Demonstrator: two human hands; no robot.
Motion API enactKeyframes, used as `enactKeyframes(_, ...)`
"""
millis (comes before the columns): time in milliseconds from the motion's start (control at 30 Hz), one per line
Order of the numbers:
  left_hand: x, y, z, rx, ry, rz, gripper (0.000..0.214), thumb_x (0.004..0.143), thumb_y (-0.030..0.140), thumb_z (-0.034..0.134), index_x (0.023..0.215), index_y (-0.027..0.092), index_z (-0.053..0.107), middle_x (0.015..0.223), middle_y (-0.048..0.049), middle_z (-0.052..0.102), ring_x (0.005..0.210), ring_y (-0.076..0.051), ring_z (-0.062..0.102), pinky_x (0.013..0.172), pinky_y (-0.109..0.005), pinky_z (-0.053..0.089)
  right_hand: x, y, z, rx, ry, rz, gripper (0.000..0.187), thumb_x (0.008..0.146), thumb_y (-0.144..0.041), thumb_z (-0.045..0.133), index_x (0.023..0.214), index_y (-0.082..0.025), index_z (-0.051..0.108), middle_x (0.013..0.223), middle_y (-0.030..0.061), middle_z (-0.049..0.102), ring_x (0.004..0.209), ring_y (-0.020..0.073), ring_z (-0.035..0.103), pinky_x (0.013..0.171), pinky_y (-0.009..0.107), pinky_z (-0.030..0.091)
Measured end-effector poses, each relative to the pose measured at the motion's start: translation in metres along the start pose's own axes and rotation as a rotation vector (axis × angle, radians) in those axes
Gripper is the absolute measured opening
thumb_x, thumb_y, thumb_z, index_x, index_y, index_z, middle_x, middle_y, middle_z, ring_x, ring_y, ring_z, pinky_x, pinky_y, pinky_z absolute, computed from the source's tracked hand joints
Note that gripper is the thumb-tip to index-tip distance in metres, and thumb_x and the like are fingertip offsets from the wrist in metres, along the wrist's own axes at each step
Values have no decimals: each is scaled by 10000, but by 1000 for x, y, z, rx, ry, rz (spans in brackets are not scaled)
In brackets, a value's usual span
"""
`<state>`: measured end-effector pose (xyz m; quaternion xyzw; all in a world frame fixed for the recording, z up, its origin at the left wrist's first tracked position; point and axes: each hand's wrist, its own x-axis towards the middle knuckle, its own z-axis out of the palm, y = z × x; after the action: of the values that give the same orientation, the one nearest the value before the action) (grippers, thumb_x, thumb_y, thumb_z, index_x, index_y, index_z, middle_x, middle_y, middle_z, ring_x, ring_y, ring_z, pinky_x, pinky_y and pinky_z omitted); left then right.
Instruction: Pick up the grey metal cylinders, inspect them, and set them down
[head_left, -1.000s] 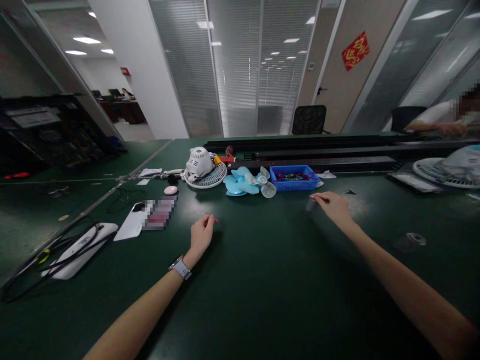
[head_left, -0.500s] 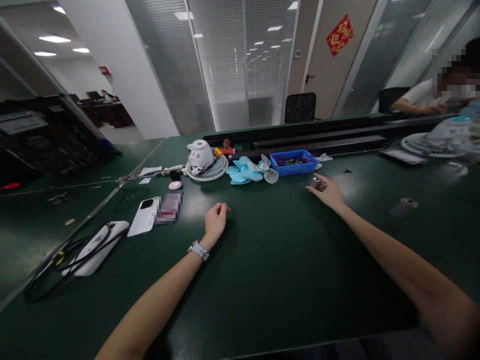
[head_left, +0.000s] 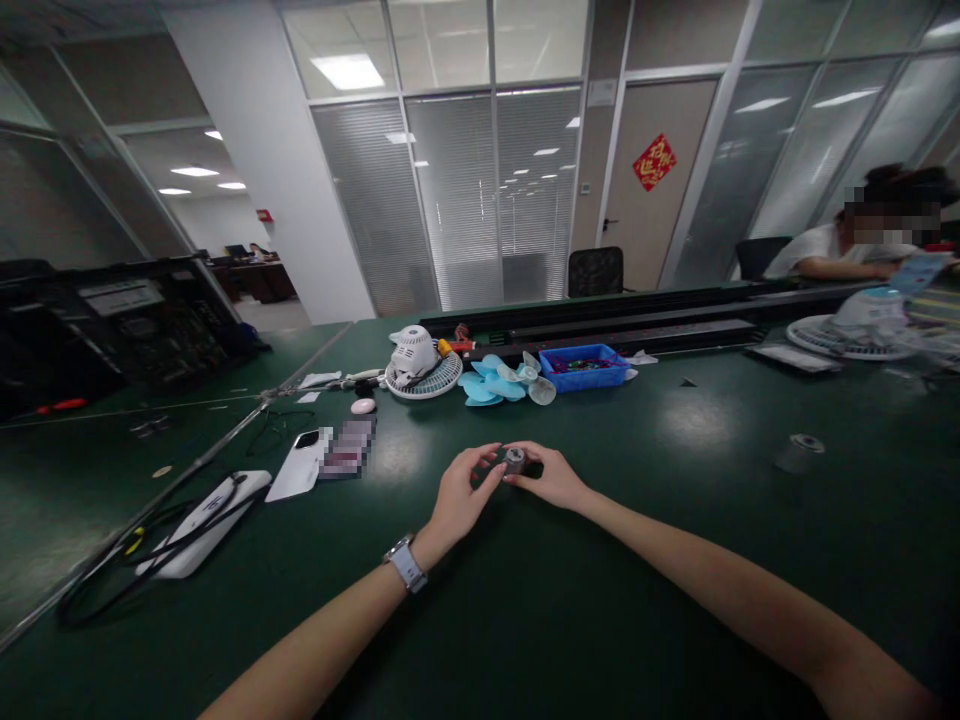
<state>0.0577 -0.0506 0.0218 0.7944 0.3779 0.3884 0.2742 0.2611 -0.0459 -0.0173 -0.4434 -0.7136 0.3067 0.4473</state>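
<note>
A small cylindrical motor (head_left: 514, 459) with a grey metal casing is held low over the green table, between my two hands. My right hand (head_left: 551, 477) grips it from the right, thumb in front and fingers behind. From the left, my left hand (head_left: 463, 492) curves in, its thumb and fingertips meeting at the casing. The fingers partly hide the motor's sides; its round top end faces up. A second metal cylinder (head_left: 800, 454) of similar look stands on the table, well right of my right hand.
Behind my hands lie blue fan blades (head_left: 493, 380), a white fan part (head_left: 414, 358) and a blue tray (head_left: 585, 370) of small parts. Left are a white phone (head_left: 300, 465) and a cabled white power strip-like object (head_left: 202, 525). A co-worker (head_left: 832, 255) sits far right.
My right hand has brought the motor leftward and nearer to me. My left hand has moved right, opened from its curled pose and met the motor. The view has tilted up.
</note>
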Motion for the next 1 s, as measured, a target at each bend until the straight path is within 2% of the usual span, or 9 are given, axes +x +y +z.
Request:
enactKeyframes(67,11,2,2,9,-39,9,359,899,416,585,1205,242,657,1097,-55,690,935,-179,632,800,-306,498,0,2,-2,10,-15,6,478,744,-355,773,1173,-205,626,1096,54,703,984,206,663,894,366,515)
enactKeyframes(233,36,3,8,114,-55,18,248,897,407,588,975,244,757,929,-37,713,831,-177,634,737,-305,492,1,1,-3,-23,-39,24,384,758,-366,762,1086,-197,654,980,33,708,876,190,653,817,339,511)
enactKeyframes(400,44,14,-1,228,-171,125,211,903,350,585,970,263,765,995,-37,710,905,-187,634,784,-314,485,0,3,-2,-88,-30,28,368,753,-406,764,1034,-193,659,969,29,698,877,188,645,798,328,504)
enactKeyframes(500,45,15,-10,194,-103,140,222,919,331,559,964,257,763,974,-39,723,927,-195,629,818,-328,479,-1,2,-3,-93,-36,50,412,761,-423,756,1087,-195,647,1002,33,699,900,190,646,812,334,506)
enactKeyframes(633,34,-8,-17,149,22,86,270,912,419,560,1006,267,761,960,-53,720,904,-209,615,820,-347,471,-2,-2,-5,-123,-50,56,457,777,-459,736,1149,-210,644,1056,43,699,921,197,648,827,350,512)
enactKeyframes(767,20,-46,-10,264,-50,22,300,896,456,568,1008,269,773,873,-67,680,871,-224,569,784,-358,443,-3,-6,-2,-160,-29,49,454,792,-487,713,1150,-212,660,1057,53,704,918,206,651,828,359,514)
enactKeyframes(833,15,-57,-5,293,-92,16,310,889,472,570,1020,277,772,876,-68,663,869,-222,551,781,-358,430,-4,-8,0,-172,-13,57,470,796,-501,703,1165,-212,661,1065,58,706,927,211,652,832,364,514)
enactKeyframes(933,13,-61,0,314,-118,29,317,885,487,571,1052,298,762,880,-66,639,860,-220,532,767,-352,416,-4,-6,-9,-186,44,75,469,793,-513,699,1153,-214,669,1062,56,712,934,215,655,831,362,515)
enactKeyframes(1000,13,-59,0,303,-125,25,324,884,494,570,1066,302,757,884,-67,627,860,-221,529,761,-348,414,-4,2,-28,-223,154,90,453,793,-522,691,1127,-215,679,1047,55,717,927,218,658,835,363,512)
